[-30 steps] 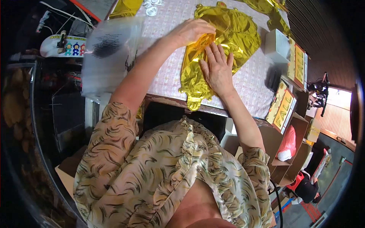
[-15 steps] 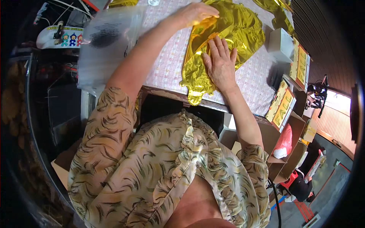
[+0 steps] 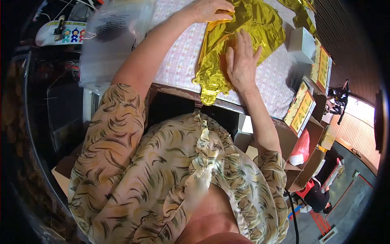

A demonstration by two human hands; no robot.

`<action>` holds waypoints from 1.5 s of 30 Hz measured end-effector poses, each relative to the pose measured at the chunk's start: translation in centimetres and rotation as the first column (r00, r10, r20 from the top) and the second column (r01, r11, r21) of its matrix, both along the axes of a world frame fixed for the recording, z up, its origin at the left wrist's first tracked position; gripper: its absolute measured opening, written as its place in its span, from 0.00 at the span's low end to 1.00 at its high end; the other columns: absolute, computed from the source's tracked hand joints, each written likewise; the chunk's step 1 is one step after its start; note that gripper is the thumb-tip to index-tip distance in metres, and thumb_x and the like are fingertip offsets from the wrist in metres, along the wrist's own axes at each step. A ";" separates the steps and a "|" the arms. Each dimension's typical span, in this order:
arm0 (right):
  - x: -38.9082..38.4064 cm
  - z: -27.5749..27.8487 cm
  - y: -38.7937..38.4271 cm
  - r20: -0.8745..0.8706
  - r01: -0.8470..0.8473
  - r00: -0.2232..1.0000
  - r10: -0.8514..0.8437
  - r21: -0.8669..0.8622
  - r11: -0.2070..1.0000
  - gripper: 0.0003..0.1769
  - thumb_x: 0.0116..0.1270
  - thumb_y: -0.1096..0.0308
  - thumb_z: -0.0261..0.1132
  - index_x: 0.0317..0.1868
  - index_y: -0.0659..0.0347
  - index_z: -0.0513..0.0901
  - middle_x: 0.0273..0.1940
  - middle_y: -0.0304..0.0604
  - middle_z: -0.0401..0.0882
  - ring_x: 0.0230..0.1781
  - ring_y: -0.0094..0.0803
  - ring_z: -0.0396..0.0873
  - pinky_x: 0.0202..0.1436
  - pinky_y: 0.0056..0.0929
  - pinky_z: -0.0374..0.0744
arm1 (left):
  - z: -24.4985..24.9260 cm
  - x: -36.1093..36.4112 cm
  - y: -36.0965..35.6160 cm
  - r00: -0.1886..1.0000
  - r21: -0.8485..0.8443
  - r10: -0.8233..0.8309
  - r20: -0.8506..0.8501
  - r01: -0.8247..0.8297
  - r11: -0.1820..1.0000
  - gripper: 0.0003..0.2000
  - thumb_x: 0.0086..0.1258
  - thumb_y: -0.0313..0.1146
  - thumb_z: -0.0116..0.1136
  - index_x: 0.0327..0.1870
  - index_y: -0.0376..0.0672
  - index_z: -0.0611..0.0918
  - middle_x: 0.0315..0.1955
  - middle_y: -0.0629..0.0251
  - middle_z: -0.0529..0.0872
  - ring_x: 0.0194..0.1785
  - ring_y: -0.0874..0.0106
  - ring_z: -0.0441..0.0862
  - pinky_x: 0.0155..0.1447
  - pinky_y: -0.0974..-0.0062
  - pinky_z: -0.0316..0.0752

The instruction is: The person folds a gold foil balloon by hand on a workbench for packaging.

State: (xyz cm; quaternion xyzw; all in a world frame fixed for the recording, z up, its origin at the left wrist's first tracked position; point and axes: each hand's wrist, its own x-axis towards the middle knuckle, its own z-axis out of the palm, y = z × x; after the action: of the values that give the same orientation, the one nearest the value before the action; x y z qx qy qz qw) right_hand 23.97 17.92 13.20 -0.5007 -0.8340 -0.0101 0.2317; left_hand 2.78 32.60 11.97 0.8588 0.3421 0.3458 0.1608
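A flattened, crinkled gold foil balloon [image 3: 260, 30] lies on the table, its narrow end with a small tab hanging by the front edge. At the upper left side of the foil, my left hand [image 3: 207, 11] has its fingers bent and closed around the foil's edge. My right hand [image 3: 243, 69] is open over the middle of the balloon, palm down with the fingers stretched out and the thumb apart. Whether its fingertips press on the foil is hard to see.
The table has a pink-and-white checked cloth [image 3: 174, 57]. Clear plastic bags [image 3: 109, 53] lie at the left. A white box [image 3: 302, 44] and yellow "FALL" boxes [image 3: 300, 112] stand along the right edge. More gold foil [image 3: 302, 18] lies at the far right. A person [image 3: 315, 195] is beyond.
My right hand has lifted slightly and shifted up and right over the foil, its fingers straighter. My left hand stays at the balloon's edge. The view has tilted a little.
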 end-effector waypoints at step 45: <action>0.0 4.3 0.0 0.064 -0.430 0.884 0.463 -0.282 0.858 0.33 0.81 0.48 0.52 0.81 0.51 0.64 0.82 0.38 0.60 0.83 0.41 0.56 0.86 0.50 0.49 | -1.5 0.0 0.8 0.998 0.082 0.014 -0.063 -0.009 0.997 0.18 0.71 0.41 0.68 0.59 0.46 0.86 0.60 0.62 0.87 0.63 0.58 0.82 0.68 0.63 0.77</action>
State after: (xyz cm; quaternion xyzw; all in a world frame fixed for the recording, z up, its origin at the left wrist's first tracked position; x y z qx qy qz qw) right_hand 23.96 17.92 17.54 -0.3176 -0.9345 0.1208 0.1056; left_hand 2.80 33.38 10.43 0.8733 0.3375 0.3328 0.1124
